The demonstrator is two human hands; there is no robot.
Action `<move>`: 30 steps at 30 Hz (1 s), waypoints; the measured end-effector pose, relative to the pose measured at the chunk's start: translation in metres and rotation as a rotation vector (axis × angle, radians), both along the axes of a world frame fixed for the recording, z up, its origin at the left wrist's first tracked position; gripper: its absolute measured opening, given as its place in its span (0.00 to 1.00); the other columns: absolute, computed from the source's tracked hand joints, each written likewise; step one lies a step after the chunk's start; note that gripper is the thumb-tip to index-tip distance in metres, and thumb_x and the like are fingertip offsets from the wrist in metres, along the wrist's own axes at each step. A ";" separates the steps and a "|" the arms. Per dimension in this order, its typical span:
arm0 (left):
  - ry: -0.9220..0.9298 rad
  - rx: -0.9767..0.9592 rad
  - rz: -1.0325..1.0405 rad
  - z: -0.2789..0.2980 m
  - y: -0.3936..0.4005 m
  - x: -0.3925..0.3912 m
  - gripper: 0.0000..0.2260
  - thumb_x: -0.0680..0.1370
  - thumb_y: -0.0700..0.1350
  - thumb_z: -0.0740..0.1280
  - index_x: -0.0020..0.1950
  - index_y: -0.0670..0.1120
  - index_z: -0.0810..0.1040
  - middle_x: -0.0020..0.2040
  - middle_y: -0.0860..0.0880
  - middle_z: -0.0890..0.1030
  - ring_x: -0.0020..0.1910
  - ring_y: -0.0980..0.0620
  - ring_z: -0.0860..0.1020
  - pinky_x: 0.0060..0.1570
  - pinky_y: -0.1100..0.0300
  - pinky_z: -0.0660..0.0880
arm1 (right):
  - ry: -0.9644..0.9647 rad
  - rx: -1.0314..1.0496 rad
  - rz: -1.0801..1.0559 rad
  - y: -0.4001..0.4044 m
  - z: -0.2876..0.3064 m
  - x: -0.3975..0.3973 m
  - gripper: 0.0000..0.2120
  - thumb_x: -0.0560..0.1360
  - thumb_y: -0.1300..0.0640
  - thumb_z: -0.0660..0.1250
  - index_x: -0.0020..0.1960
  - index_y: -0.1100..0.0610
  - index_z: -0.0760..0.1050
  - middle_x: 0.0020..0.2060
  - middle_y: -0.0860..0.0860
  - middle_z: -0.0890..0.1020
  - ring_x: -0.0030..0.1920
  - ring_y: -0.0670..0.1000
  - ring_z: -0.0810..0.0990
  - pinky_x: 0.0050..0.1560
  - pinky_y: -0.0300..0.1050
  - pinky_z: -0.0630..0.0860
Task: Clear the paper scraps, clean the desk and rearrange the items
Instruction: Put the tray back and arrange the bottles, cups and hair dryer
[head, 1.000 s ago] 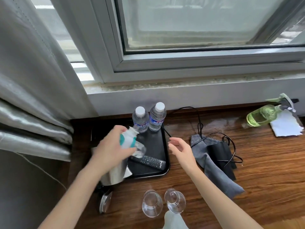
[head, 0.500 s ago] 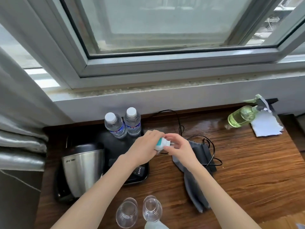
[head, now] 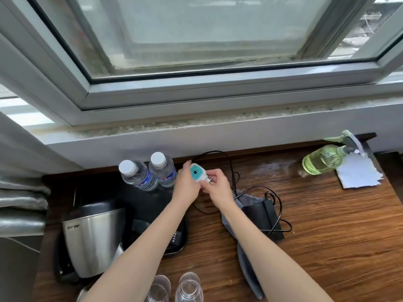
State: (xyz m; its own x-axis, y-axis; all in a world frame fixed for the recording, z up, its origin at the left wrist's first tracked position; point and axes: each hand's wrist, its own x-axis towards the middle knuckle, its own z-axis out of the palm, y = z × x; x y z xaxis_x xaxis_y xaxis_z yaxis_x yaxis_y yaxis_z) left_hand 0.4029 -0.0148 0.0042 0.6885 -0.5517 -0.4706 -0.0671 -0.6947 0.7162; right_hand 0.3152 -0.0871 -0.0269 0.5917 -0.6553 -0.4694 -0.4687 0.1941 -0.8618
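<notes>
Both the left hand (head: 185, 184) and right hand (head: 217, 185) grip the plug-in device (head: 197, 172) between them.

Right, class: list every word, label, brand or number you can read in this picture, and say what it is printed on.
Kettle: small dark print near its top, too blurred to read.
Water bottles: blue labels, print too small to read.
Remote on the tray: light characters, not legible.
White and teal plug: a square symbol, no words.

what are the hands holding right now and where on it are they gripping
Both hold one small white-and-teal plug-in device. The left hand grips its white body from the left side; the right hand pinches the end with the metal prongs.
</notes>
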 end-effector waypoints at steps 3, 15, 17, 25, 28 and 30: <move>0.438 -0.160 0.315 -0.001 -0.003 0.003 0.34 0.73 0.29 0.66 0.76 0.44 0.59 0.68 0.42 0.71 0.64 0.48 0.72 0.50 0.61 0.74 | 0.055 0.052 -0.171 0.019 -0.020 0.008 0.16 0.74 0.61 0.71 0.59 0.51 0.71 0.57 0.55 0.80 0.49 0.47 0.81 0.53 0.50 0.81; 0.437 -0.098 0.116 0.005 0.011 0.020 0.31 0.77 0.34 0.63 0.78 0.48 0.56 0.74 0.46 0.65 0.71 0.48 0.67 0.69 0.49 0.67 | 0.179 -0.022 -0.006 0.027 -0.021 0.017 0.27 0.77 0.54 0.69 0.72 0.49 0.63 0.59 0.53 0.79 0.57 0.51 0.78 0.58 0.49 0.77; 0.431 -0.101 0.103 0.007 0.013 0.019 0.31 0.77 0.37 0.64 0.77 0.48 0.57 0.74 0.47 0.66 0.71 0.49 0.67 0.70 0.50 0.66 | 0.179 -0.022 -0.012 0.025 -0.018 0.016 0.29 0.76 0.53 0.70 0.73 0.50 0.62 0.59 0.50 0.78 0.56 0.50 0.78 0.59 0.49 0.76; 0.278 -0.048 -0.100 0.009 0.061 0.017 0.28 0.78 0.41 0.65 0.76 0.49 0.60 0.76 0.49 0.63 0.74 0.50 0.61 0.70 0.56 0.60 | 0.146 -0.241 -0.021 0.036 0.002 -0.005 0.26 0.76 0.49 0.69 0.71 0.48 0.65 0.62 0.47 0.74 0.60 0.46 0.74 0.57 0.44 0.73; 0.226 -0.027 -0.123 0.009 0.093 0.018 0.27 0.78 0.42 0.65 0.76 0.51 0.61 0.75 0.51 0.64 0.73 0.50 0.63 0.69 0.57 0.61 | 0.115 -0.306 0.066 0.055 0.011 -0.012 0.25 0.76 0.51 0.68 0.71 0.49 0.66 0.64 0.46 0.74 0.62 0.45 0.74 0.62 0.48 0.74; 0.196 -0.035 -0.118 0.012 0.116 0.017 0.26 0.78 0.42 0.65 0.75 0.52 0.63 0.74 0.53 0.66 0.72 0.52 0.65 0.69 0.57 0.63 | 0.097 -0.361 0.119 0.072 0.014 -0.017 0.24 0.77 0.53 0.68 0.71 0.50 0.67 0.64 0.46 0.74 0.62 0.46 0.74 0.64 0.49 0.73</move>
